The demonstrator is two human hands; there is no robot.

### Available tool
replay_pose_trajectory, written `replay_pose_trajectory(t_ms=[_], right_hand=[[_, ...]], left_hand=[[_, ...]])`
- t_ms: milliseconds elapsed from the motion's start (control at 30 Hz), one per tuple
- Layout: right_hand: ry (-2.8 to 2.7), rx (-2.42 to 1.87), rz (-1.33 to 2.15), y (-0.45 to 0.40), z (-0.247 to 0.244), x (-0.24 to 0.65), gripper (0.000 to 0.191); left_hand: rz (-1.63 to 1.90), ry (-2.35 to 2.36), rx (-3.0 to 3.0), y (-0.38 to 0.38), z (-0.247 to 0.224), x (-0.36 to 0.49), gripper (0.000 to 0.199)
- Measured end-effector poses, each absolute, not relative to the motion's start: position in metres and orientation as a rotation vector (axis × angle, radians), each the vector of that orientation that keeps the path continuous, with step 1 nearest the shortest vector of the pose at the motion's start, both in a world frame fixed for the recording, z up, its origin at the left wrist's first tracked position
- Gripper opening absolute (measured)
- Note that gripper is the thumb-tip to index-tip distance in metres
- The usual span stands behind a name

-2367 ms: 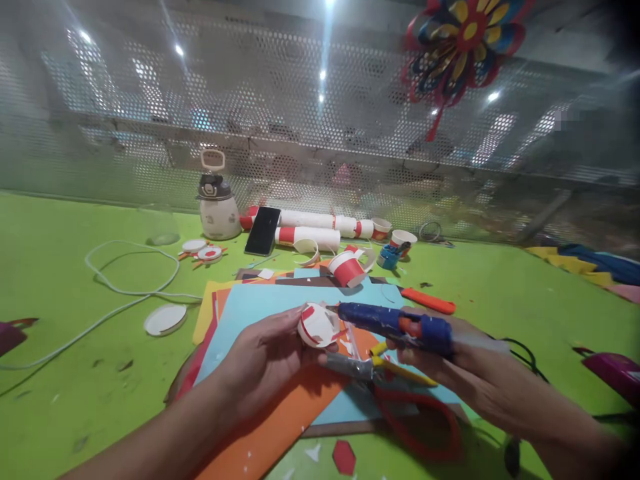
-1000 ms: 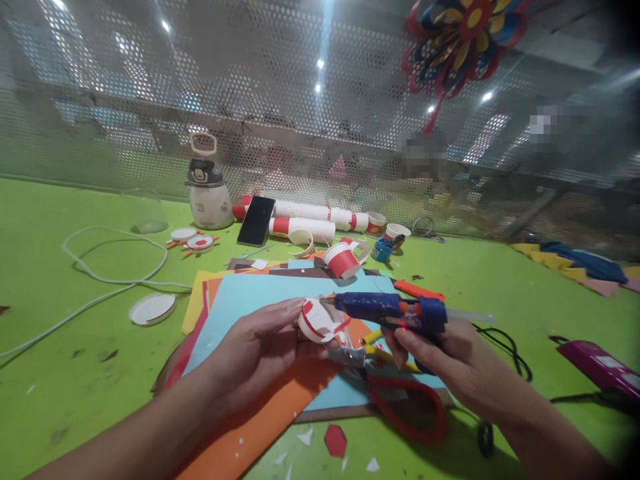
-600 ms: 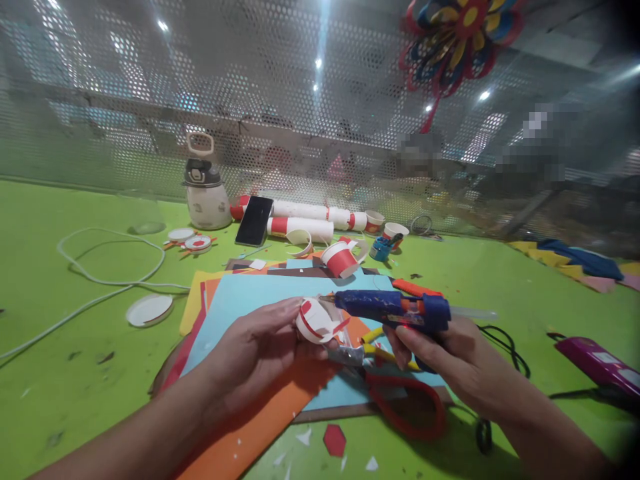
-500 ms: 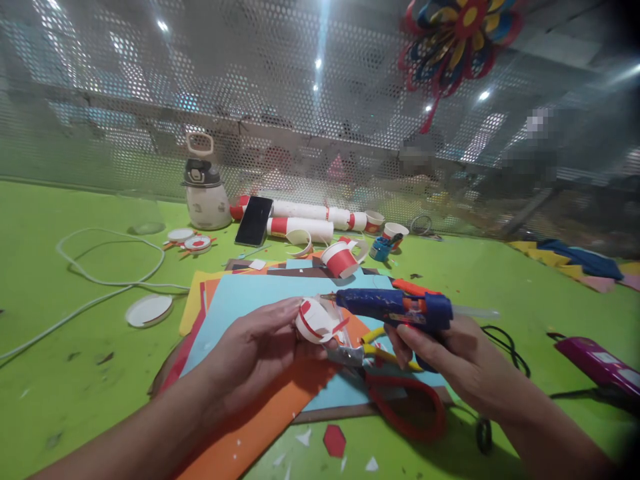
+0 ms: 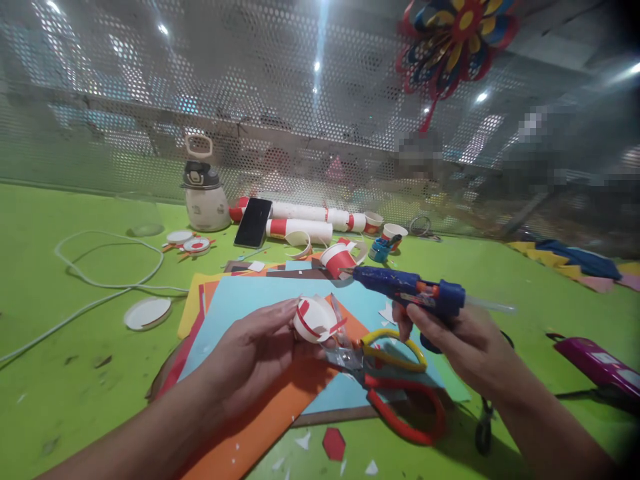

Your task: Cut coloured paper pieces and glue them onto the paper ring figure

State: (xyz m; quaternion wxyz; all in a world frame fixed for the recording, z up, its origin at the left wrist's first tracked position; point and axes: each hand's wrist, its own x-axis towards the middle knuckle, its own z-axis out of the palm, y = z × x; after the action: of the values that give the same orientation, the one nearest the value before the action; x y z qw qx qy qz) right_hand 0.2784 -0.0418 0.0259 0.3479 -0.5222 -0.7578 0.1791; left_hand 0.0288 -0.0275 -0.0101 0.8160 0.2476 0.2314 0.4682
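My left hand (image 5: 265,340) is closed around the edge of a small white paper cup base (image 5: 315,321), which has a red strip along its rim and red tabs. In my right hand (image 5: 450,340) is a blue hot glue gun (image 5: 410,288), with a clear glue stick poking out behind. Its nozzle points left, above and to the right of the cup base, apart from it. Open scissors (image 5: 395,373) with one yellow and one red handle lie below, their blades close to the cup base. Light blue paper (image 5: 250,300) and orange paper (image 5: 270,413) are underneath.
Behind the papers are a red paper cup (image 5: 338,259), white paper tubes (image 5: 300,230), a phone (image 5: 253,223) and a bottle (image 5: 206,200). A white cable (image 5: 115,287) curls at left. A magenta tool (image 5: 600,363) lies at right. A red hexagon (image 5: 334,443) sits in front.
My right hand has lifted the glue gun up and to the right, drawing its nozzle away from the cup base. My left hand stays nearly in place. More of the scissors' yellow handle shows.
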Motion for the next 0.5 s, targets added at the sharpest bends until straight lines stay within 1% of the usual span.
replay_pose_trajectory(t_ms=[67, 133, 200, 233, 300, 367, 500], right_hand=[[-1.922, -1.388, 0.299, -0.033, 0.025, 0.284, 0.031], [-1.848, -1.470, 0.052, -0.021, 0.023, 0.296, 0.028], [-1.764, -1.585, -0.167, -0.007, 0.021, 0.312, 0.031], [-1.742, -1.653, -0.224, 0.000, 0.019, 0.321, 0.033], [-1.772, -1.802, -0.242, 0.012, 0.015, 0.338, 0.036], [-1.874, -1.971, -0.190, 0.021, 0.010, 0.351, 0.037], [-1.993, -2.087, -0.177, 0.037, -0.004, 0.366, 0.031]], left_hand=[[0.999, 0.502, 0.531, -0.028, -0.010, 0.029, 0.024], [0.991, 0.494, 0.548, -0.029, -0.009, 0.028, 0.025], [0.981, 0.486, 0.568, -0.029, -0.006, 0.026, 0.025], [0.981, 0.488, 0.574, -0.029, -0.005, 0.026, 0.023], [0.996, 0.514, 0.575, -0.029, -0.002, 0.024, 0.020], [1.002, 0.544, 0.572, -0.029, 0.000, 0.022, 0.019], [1.008, 0.527, 0.594, -0.031, 0.000, 0.019, 0.020]])
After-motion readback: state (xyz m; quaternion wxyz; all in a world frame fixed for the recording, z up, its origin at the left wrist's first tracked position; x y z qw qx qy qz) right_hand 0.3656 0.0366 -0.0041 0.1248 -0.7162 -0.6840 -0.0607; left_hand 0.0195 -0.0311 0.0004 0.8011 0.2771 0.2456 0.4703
